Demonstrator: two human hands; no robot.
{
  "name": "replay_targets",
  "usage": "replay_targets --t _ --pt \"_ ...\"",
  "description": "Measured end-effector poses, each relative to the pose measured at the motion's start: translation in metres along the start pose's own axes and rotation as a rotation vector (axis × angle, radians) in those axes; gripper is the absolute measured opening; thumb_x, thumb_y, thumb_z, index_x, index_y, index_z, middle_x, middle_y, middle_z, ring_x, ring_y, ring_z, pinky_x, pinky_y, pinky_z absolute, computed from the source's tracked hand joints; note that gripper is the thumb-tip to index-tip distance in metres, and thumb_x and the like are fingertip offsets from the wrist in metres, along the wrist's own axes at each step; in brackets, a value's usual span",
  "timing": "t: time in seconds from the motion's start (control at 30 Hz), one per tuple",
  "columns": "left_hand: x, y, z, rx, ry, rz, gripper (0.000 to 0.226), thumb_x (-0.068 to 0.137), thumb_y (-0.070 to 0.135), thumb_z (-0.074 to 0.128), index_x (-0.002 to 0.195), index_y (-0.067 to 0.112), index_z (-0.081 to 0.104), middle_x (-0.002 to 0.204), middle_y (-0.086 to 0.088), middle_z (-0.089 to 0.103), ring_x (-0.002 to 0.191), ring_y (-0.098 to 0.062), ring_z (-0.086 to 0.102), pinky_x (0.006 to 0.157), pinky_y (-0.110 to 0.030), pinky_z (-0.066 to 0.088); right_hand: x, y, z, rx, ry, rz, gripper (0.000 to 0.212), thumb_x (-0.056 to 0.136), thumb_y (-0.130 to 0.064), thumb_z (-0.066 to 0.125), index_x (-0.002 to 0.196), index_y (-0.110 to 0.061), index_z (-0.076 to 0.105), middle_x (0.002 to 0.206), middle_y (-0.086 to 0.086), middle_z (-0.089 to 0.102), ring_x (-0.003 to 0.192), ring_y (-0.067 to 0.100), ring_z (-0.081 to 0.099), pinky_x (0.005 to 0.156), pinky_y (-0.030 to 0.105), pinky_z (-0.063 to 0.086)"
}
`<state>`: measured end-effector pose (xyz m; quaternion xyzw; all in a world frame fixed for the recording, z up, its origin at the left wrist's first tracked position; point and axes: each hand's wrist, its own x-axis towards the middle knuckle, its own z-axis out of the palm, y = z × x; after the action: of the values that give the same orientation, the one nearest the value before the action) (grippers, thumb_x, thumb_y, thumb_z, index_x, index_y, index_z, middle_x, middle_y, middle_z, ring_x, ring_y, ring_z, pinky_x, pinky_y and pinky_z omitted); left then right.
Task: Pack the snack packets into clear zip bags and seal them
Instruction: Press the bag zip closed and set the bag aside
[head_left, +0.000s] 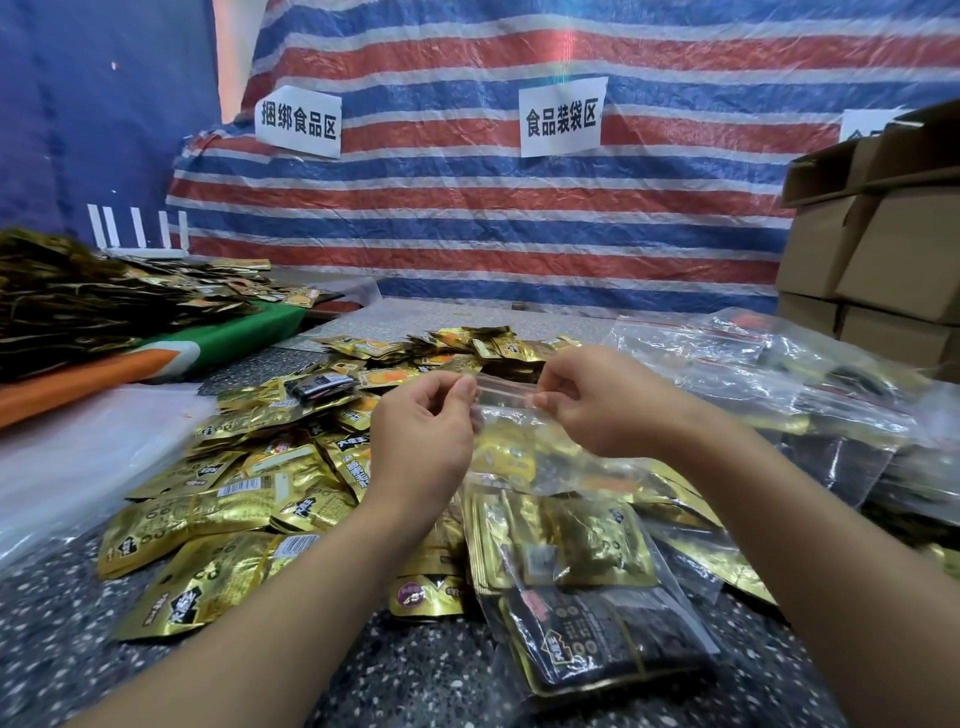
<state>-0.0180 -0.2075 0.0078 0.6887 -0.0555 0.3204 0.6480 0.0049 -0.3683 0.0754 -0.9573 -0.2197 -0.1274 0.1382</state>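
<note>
I hold a clear zip bag (519, 467) upright in front of me over the speckled table (62, 613). My left hand (423, 431) pinches the left end of its zip strip, and my right hand (597, 400) pinches the right end. Gold and black snack packets (566, 551) fill the lower part of the bag, which rests on the table. A heap of loose gold snack packets (249, 478) spreads across the table to the left and behind my hands.
Filled clear bags (831, 415) pile up on the right. Stacked cardboard boxes (883, 249) stand at the far right. A second heap of dark packets (78, 306) lies on a green and orange sheet at left. A striped tarp with paper signs hangs behind.
</note>
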Motion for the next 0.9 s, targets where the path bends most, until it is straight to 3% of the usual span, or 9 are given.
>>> replay_targets --t 0.1,0.27,0.47,0.67,0.8,0.9 --pt "0.000 0.000 -0.001 0.006 0.005 -0.005 0.021 0.098 0.017 0.059 0.082 0.020 0.071 0.070 -0.006 0.071 0.057 -0.005 0.061 0.051 -0.020 0.049 -0.010 0.017 -0.005 -0.003 0.008 0.041 0.030 0.098 -0.029 0.058 0.069 -0.028 0.051 0.069 -0.009 0.056 0.063 0.008 0.051 0.052 0.027 0.034" --pt "-0.002 0.001 0.000 0.017 -0.010 -0.001 0.019 0.098 0.020 0.059 0.084 0.020 0.072 0.075 -0.005 0.072 0.068 -0.020 0.066 0.058 -0.031 0.054 -0.027 0.042 -0.007 0.026 0.052 0.098 0.021 0.098 -0.031 0.058 0.078 -0.025 0.060 0.078 -0.002 0.063 0.073 0.019 0.060 0.068 0.040 0.053" --pt "-0.002 0.004 0.001 0.007 -0.007 0.003 0.020 0.098 0.019 0.059 0.082 0.022 0.071 0.070 -0.001 0.071 0.060 -0.009 0.063 0.053 -0.024 0.051 -0.040 0.059 -0.011 0.073 0.095 0.083 0.023 0.098 -0.027 0.058 0.075 -0.028 0.056 0.079 -0.008 0.059 0.072 0.010 0.054 0.058 0.026 0.039" --pt "-0.002 0.005 -0.001 -0.020 -0.028 0.005 0.021 0.098 0.020 0.058 0.082 0.022 0.071 0.071 -0.005 0.071 0.061 -0.014 0.062 0.052 -0.028 0.049 -0.056 0.068 -0.014 0.164 0.150 0.036 0.023 0.095 -0.021 0.063 0.074 -0.030 0.058 0.075 -0.004 0.063 0.070 0.018 0.058 0.066 0.035 0.049" --pt "-0.001 0.004 -0.001 -0.034 -0.034 0.015 0.021 0.098 0.020 0.057 0.081 0.022 0.070 0.067 0.001 0.070 0.059 -0.009 0.061 0.052 -0.025 0.049 -0.059 0.070 -0.011 0.143 0.211 -0.006 0.028 0.095 -0.022 0.063 0.071 -0.033 0.055 0.065 -0.007 0.058 0.055 0.006 0.048 0.050 0.023 0.037" --pt "-0.002 0.002 0.000 -0.071 -0.052 0.006 0.021 0.099 0.020 0.056 0.084 0.020 0.070 0.065 0.004 0.069 0.057 -0.006 0.062 0.051 -0.019 0.049 -0.059 0.071 -0.011 0.149 0.253 -0.042 0.031 0.095 -0.021 0.064 0.071 -0.037 0.053 0.065 -0.010 0.057 0.057 0.005 0.052 0.052 0.023 0.036"
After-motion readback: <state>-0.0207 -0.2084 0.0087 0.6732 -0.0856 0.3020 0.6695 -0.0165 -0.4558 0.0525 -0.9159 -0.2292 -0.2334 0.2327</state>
